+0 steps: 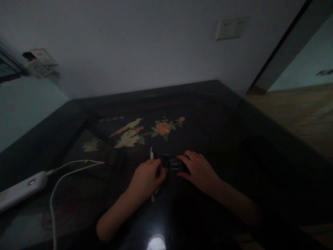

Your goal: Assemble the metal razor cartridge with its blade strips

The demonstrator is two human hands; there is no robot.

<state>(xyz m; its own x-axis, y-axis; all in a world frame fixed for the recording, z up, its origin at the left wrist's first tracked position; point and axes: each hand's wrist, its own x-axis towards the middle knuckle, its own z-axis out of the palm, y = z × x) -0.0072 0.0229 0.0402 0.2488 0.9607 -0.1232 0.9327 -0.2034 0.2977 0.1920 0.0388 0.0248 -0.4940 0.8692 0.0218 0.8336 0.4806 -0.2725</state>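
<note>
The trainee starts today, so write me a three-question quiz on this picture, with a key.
1. True or false: the right hand wears a ring.
2. Multiple choice: what is between that hand's thumb and fingers? a) a wall socket; b) a dark piece with pale markings; c) a flower.
3. Fill in: the white-edged object is partly hidden by the ____.

Key: 1 true; 2 b; 3 left hand.

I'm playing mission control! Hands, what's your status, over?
Left hand on white-edged item. Right hand holding small black item, pale markings. White cable off left, apart from both hands.
</note>
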